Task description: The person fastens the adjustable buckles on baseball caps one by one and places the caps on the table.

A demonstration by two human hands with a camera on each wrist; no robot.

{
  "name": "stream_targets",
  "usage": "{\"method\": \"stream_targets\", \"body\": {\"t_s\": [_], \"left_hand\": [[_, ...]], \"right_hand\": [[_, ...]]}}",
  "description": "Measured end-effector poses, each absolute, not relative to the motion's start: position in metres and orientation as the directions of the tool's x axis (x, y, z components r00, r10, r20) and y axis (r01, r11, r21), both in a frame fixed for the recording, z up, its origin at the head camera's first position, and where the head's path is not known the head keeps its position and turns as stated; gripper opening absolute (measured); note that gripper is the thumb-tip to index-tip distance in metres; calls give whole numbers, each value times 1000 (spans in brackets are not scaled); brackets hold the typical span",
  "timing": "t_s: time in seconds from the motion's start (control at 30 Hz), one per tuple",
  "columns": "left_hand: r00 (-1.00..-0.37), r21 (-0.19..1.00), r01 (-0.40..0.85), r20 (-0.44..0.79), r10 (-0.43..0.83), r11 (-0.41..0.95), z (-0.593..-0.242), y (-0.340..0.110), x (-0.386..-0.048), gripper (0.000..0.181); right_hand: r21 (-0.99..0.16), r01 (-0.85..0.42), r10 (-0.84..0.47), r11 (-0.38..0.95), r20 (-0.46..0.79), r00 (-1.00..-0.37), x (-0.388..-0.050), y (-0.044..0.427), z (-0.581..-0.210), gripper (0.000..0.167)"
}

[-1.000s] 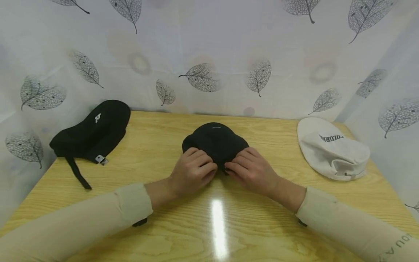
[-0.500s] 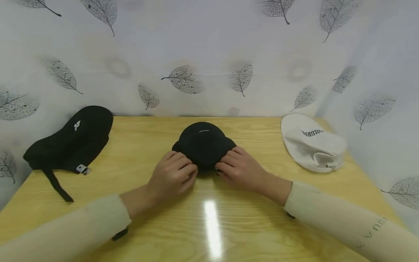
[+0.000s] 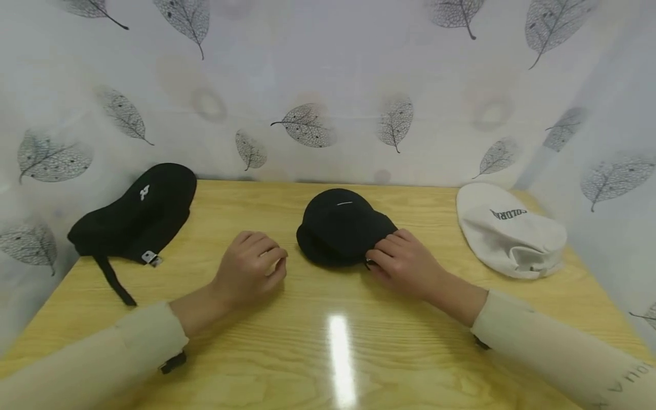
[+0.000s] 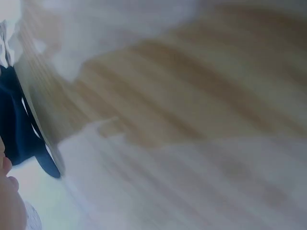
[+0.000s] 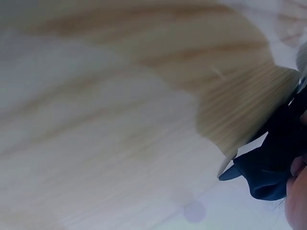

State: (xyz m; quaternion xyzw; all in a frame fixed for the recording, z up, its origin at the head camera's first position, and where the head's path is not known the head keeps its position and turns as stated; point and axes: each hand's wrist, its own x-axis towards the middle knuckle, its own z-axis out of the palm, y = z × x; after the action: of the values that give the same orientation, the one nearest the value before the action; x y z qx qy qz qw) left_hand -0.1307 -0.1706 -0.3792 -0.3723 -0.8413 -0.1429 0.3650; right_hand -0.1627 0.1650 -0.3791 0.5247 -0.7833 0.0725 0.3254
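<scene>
A black cap (image 3: 340, 230) with a small light line on it lies at the middle of the table. The right hand (image 3: 407, 265) grips its right front edge between thumb and fingers. To the left of the cap, with a gap between, the left hand (image 3: 248, 266) holds nothing; its fingers are loosely curled. Dark cloth (image 5: 271, 167) sits by the right hand (image 5: 297, 199) at the right border of the right wrist view. In the left wrist view, dark cloth (image 4: 17, 124) and part of the left hand (image 4: 10, 201) show at the left border.
Another black cap (image 3: 135, 213), with a white mark and a hanging strap, lies at the far left of the wooden table (image 3: 287, 353). A cream cap (image 3: 512, 230) with dark lettering lies on the right. A leaf-patterned curtain (image 3: 333, 62) hangs behind.
The left hand has let go of the middle cap's left edge and drawn away to the left. The right hand keeps its grip. More of the cap's left side now shows.
</scene>
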Motion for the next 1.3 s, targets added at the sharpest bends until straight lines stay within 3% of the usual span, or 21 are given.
{"method": "stream_targets", "body": {"t_s": [0.27, 0.5, 1.07, 1.3], "left_hand": [[-522, 0, 659, 720, 457, 753, -380, -205, -128, 5], [-550, 4, 609, 723, 419, 793, -377, -229, -124, 5], [-670, 36, 362, 704, 233, 931, -373, -298, -110, 15], [-671, 43, 286, 722, 168, 957, -372, -326, -107, 17]], "right_hand": [[205, -856, -749, 474, 606, -269, -166, 186, -381, 10], [194, -840, -723, 507, 626, -292, -168, 208, -384, 19], [171, -744, -669, 646, 595, -445, -166, 271, -382, 29], [155, -704, -646, 693, 566, -511, -165, 296, -380, 18]]}}
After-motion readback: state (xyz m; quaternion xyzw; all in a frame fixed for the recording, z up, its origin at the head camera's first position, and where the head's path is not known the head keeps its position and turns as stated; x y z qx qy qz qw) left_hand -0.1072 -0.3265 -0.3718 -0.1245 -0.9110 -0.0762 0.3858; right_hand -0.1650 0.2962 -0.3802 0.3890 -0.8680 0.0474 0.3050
